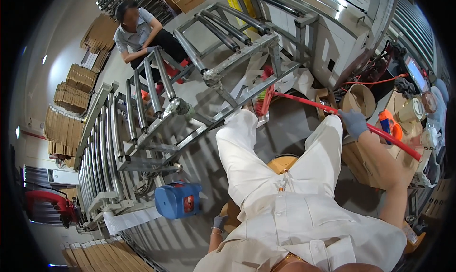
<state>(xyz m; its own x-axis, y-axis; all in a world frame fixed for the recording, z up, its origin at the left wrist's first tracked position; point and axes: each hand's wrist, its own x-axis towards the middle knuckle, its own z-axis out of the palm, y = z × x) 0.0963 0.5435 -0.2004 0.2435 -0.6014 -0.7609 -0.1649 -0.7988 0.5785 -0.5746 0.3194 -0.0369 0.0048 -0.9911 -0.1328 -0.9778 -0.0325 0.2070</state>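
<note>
Red broom [308, 103] slanting across the right side.
The left hand [220, 222] is down by a round brown thing [231, 215] (whether it grips, I cannot tell); the right hand [354, 123] is closed around the broom's handle, its bristles [265, 98] out beyond the knees, near a metal frame [244, 60] with rollers [217, 32]; past them sits a co-worker [134, 37].

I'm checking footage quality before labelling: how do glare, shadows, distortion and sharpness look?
Head view: fisheye distortion, dark rim, stacked cardboard leaning at left; head view: white glare streaks on the cabinet top; head view: striped shadows across the floor; head view: right hand and red broom handle fairly sharp, no obvious motion blur.
</note>
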